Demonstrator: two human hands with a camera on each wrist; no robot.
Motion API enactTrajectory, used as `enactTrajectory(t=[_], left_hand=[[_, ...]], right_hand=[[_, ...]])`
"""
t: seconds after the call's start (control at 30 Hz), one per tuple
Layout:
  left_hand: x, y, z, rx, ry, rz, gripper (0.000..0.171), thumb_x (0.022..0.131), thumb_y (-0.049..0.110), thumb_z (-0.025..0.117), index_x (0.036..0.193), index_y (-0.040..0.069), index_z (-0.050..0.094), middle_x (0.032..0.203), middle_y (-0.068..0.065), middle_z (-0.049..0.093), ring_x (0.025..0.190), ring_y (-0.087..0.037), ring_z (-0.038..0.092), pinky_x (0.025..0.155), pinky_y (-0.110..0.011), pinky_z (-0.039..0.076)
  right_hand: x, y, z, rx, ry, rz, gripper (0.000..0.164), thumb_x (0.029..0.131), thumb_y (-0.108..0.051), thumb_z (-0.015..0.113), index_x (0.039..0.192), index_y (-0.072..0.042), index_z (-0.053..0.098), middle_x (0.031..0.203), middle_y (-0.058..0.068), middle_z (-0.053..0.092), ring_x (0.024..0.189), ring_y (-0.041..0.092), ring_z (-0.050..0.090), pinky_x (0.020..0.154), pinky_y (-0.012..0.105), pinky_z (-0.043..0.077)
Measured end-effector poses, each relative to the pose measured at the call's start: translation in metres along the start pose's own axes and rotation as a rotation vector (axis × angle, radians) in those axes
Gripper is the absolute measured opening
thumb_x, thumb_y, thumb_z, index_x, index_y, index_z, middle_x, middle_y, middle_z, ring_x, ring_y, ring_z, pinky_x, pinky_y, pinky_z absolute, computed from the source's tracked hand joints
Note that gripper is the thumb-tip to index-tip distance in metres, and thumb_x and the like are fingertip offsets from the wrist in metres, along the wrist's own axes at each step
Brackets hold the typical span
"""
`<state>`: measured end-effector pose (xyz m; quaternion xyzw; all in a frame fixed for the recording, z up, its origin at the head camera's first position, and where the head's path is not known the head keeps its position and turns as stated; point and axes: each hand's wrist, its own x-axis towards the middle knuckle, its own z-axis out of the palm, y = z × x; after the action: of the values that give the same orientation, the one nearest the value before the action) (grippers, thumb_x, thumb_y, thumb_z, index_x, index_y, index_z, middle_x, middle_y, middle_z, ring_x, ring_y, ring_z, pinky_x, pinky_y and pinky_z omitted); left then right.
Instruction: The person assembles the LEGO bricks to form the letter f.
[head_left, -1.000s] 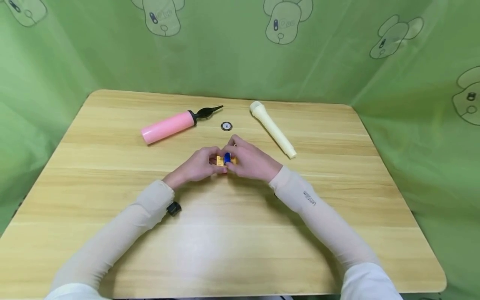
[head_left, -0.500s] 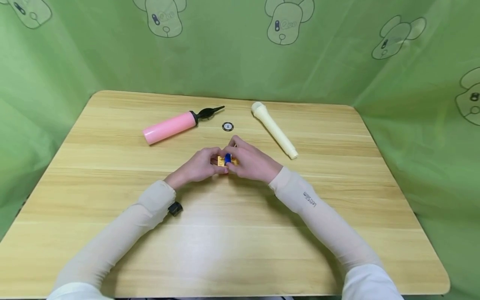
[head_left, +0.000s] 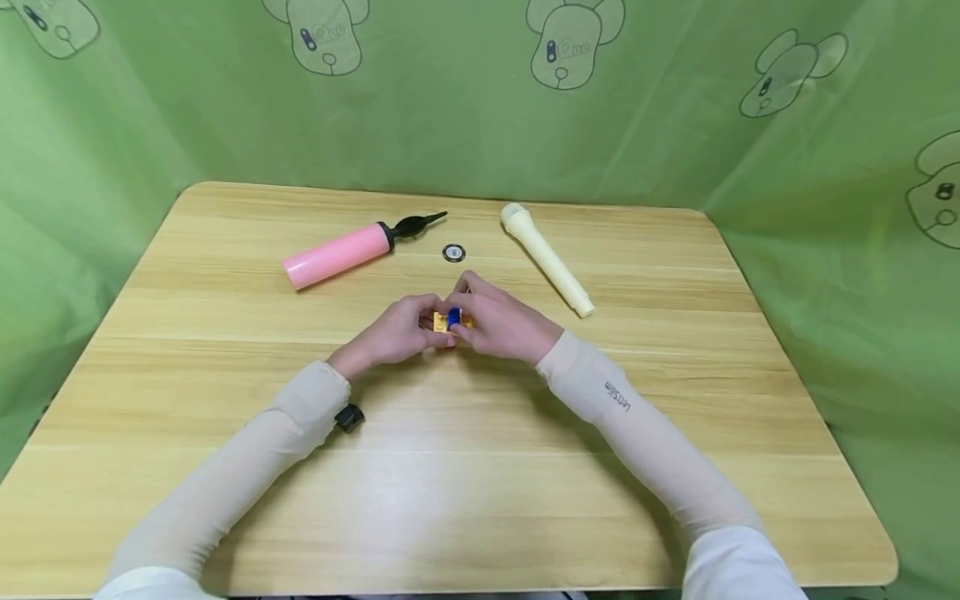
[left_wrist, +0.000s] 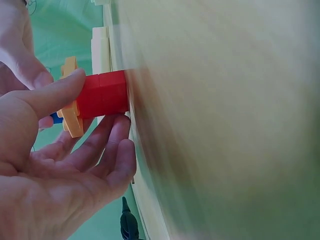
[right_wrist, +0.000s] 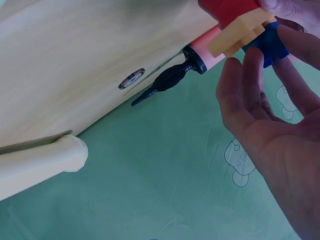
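Both hands meet at a small stack of toy building bricks near the table's middle. Red bricks (left_wrist: 104, 94) form the base, their lower end right at the tabletop in the left wrist view. Across them lies a yellow-orange brick (right_wrist: 242, 32), wider than the base, with a blue brick (right_wrist: 267, 44) on top. My left hand (head_left: 396, 332) holds the stack from the left, thumb against the red bricks and fingers on the far side. From the right, my right hand (head_left: 502, 325) pinches the blue brick between thumb and fingers. In the head view the hands cover most of the stack.
Behind the hands a pink balloon pump (head_left: 337, 254) with a black nozzle lies at left. A cream toy microphone (head_left: 547, 260) lies at right, and a black-rimmed round chip (head_left: 453, 252) between them. Green curtains surround the wooden table (head_left: 465, 500) at the back and sides.
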<state>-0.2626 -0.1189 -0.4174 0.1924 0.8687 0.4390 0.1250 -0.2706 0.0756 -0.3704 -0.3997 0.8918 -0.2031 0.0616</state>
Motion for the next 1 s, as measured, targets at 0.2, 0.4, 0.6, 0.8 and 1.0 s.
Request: enactTrajectory(t=[0.2, 0.4, 0.6, 0.8, 1.0], left_hand=[[0.0022, 0.0003, 0.0, 0.001, -0.009, 0.006, 0.031, 0.089, 0.022, 0.078, 0.113, 0.008, 0.064, 0.081, -0.007, 0.059, 0.066, -0.016, 0.05, 0.06, -0.028, 0.04], [0.0019, -0.0017, -0.0011, -0.001, -0.008, 0.0, 0.026, 0.089, 0.022, 0.078, 0.107, 0.009, 0.064, 0.08, -0.006, 0.058, 0.065, -0.015, 0.05, 0.06, -0.028, 0.04], [0.0008, -0.0022, -0.0023, -0.004, -0.009, -0.003, 0.025, 0.089, 0.023, 0.078, 0.104, 0.01, 0.063, 0.078, -0.006, 0.057, 0.064, -0.016, 0.049, 0.059, -0.028, 0.039], [0.001, -0.0012, -0.0018, -0.003, -0.008, 0.002, 0.025, 0.089, 0.023, 0.078, 0.105, 0.01, 0.064, 0.078, -0.006, 0.058, 0.064, -0.016, 0.049, 0.058, -0.028, 0.039], [0.0007, -0.0014, -0.0015, -0.008, -0.007, 0.004, 0.024, 0.089, 0.022, 0.078, 0.106, 0.01, 0.065, 0.077, -0.006, 0.056, 0.064, -0.016, 0.049, 0.058, -0.028, 0.038]], right_hand=[[0.0017, 0.0004, -0.0017, -0.002, -0.007, -0.02, 0.027, 0.089, -0.001, 0.072, 0.116, 0.0, 0.071, 0.106, 0.009, 0.053, 0.089, 0.023, 0.06, 0.078, 0.028, 0.051], [0.0053, -0.0013, -0.0023, 0.0, -0.02, -0.051, 0.021, 0.088, 0.001, 0.072, 0.109, -0.002, 0.072, 0.103, 0.01, 0.052, 0.09, 0.026, 0.059, 0.078, 0.029, 0.051], [0.0078, -0.0027, -0.0025, -0.018, -0.026, -0.07, 0.018, 0.088, 0.001, 0.072, 0.106, -0.003, 0.073, 0.103, 0.01, 0.052, 0.089, 0.02, 0.055, 0.079, 0.028, 0.051], [0.0064, -0.0019, -0.0029, -0.014, -0.021, -0.051, 0.02, 0.089, 0.0, 0.072, 0.109, -0.002, 0.074, 0.104, 0.01, 0.054, 0.09, 0.02, 0.056, 0.08, 0.029, 0.051], [0.0052, 0.0002, -0.0013, 0.007, -0.01, -0.044, 0.021, 0.089, 0.0, 0.072, 0.111, -0.001, 0.073, 0.104, 0.01, 0.055, 0.089, 0.02, 0.056, 0.079, 0.029, 0.051]])
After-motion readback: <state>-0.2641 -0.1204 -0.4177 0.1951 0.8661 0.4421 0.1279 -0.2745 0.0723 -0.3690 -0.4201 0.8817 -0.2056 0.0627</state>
